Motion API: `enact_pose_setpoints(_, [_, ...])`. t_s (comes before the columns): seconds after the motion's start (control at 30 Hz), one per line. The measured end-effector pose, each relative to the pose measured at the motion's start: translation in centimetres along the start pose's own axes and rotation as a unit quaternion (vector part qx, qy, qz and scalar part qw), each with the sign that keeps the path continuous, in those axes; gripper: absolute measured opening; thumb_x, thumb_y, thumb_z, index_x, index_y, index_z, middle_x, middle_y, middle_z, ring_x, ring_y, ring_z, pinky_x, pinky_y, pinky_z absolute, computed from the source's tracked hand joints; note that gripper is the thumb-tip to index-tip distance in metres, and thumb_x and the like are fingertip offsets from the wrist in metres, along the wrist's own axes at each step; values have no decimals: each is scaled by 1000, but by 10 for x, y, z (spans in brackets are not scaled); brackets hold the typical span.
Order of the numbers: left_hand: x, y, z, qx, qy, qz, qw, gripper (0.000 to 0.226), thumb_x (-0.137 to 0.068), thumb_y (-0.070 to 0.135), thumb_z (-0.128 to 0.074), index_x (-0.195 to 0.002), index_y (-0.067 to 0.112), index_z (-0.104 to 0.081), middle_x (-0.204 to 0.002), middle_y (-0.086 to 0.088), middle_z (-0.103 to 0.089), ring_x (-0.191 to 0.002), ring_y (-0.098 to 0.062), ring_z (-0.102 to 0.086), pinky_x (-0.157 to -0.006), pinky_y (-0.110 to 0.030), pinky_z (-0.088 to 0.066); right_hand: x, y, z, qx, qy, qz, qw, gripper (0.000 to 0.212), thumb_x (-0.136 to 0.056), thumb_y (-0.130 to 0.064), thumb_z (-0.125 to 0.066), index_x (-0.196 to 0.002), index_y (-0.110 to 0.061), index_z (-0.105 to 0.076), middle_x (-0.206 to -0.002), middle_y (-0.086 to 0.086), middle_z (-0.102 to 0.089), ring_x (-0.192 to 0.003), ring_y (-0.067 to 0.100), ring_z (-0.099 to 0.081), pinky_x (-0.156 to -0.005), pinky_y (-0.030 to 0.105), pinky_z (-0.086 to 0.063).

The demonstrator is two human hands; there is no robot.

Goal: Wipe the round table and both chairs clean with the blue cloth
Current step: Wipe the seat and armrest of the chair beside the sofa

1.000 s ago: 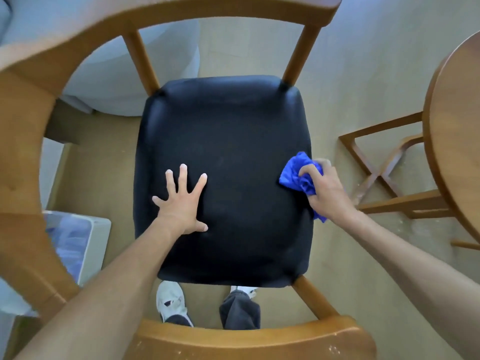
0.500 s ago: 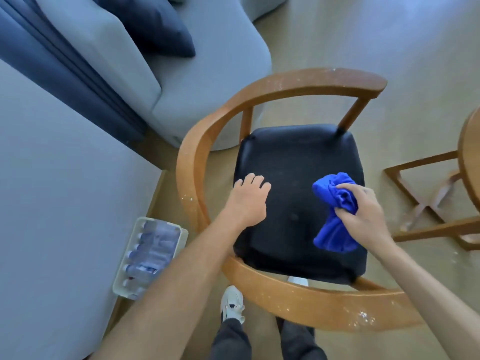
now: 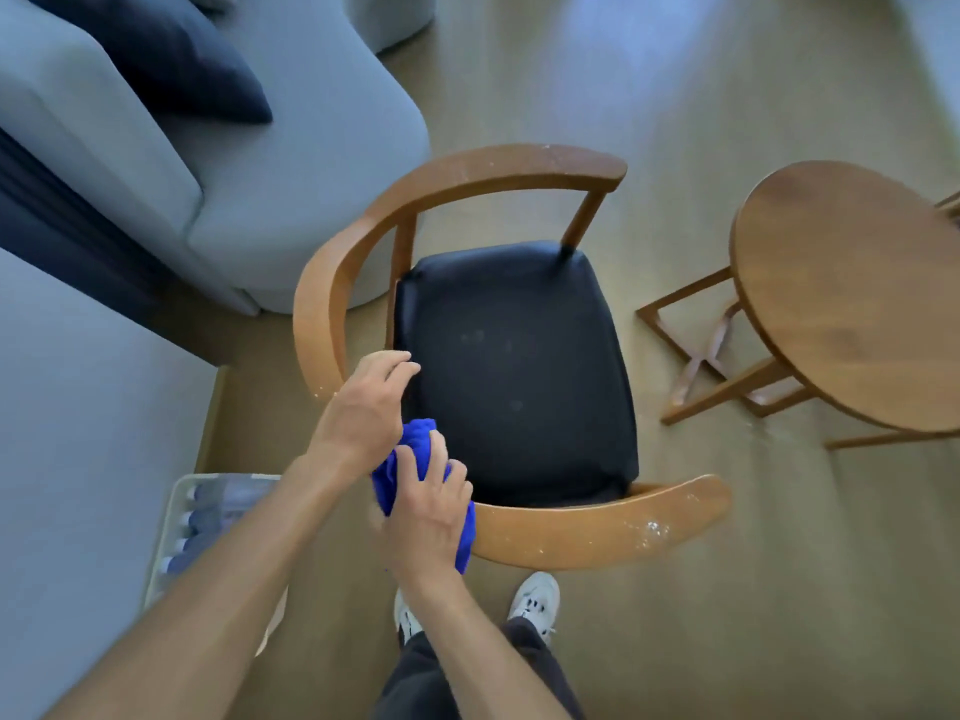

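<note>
The blue cloth [image 3: 417, 438] is bunched on the near-left bend of the wooden chair's curved rail [image 3: 597, 530]. My right hand [image 3: 428, 511] grips it from above and presses it on the rail. My left hand [image 3: 366, 410] hovers just beyond it, over the front-left corner of the black seat [image 3: 514, 366], its fingers loosely curled with nothing seen in them. White specks dot the rail's right end and its far top. Faint pale marks show on the seat. The round wooden table [image 3: 852, 304] stands to the right.
A grey sofa [image 3: 291, 189] with a dark cushion [image 3: 171, 59] sits beyond the chair at left. A pack of bottles [image 3: 208, 517] lies on the floor by my left arm, against a grey surface [image 3: 78, 433]. My shoes [image 3: 535, 600] stand behind the rail.
I have drawn back from the chair. My right hand carried the cloth from the seat's right side to the near-left rail. My left hand lifted off the seat and moved close to the cloth.
</note>
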State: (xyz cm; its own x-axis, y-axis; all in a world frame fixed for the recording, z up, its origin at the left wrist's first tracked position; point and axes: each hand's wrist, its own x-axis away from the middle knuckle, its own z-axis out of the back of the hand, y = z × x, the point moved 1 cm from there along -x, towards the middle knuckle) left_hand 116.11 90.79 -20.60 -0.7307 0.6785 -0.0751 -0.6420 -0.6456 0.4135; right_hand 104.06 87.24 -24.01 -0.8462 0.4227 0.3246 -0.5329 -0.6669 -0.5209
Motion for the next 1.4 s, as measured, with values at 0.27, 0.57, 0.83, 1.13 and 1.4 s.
enact_pose_setpoints(0.27, [26,41,-74,-67,-86,-13,994,40,-86,20,-36,-100,1,-68,-104,-14,-68,-101,-34,-64,-82,-42,-54,40,151,48,81,117,180,973,34,-74,-18,-69,-108,-18,-65,-138,15,-53,-112,36,-55,-92,43,-44])
enact_pose_setpoints(0.57, [54,79,-121,-88,-165,39,982,47,-89,29,-31,-96,1,-68,-104,-17,-68,-108,-37,-60,-98,-51,-42,-1,353,197,81,276,-178,941,31,-88,-10,-58,-119,-10,-59,-140,16,-42,-126,36,-43,-104,38,-37])
enact_pose_setpoints(0.83, [56,79,-130,-69,-99,71,990,48,-89,24,-29,-101,-3,-66,-107,-18,-66,-111,-36,-57,-106,-43,-32,27,224,110,125,275,-6,953,36,-69,-19,-63,-104,-20,-67,-133,13,-55,-106,32,-55,-83,39,-41])
enact_pose_setpoints(1.13, [55,81,-134,-84,-92,88,988,51,-85,25,-28,-102,-4,-66,-108,-20,-66,-110,-38,-57,-107,-42,-27,41,242,103,154,223,142,952,17,-83,-33,-66,-94,-21,-70,-126,12,-62,-90,30,-60,-69,36,-45])
enact_pose_setpoints(1.4, [56,83,-134,-97,-97,80,987,53,-81,25,-28,-105,-1,-67,-113,-17,-66,-114,-36,-55,-107,-43,-30,-3,307,172,136,305,-99,937,23,-82,-34,-59,-96,-17,-66,-121,7,-60,-91,29,-59,-78,38,-48])
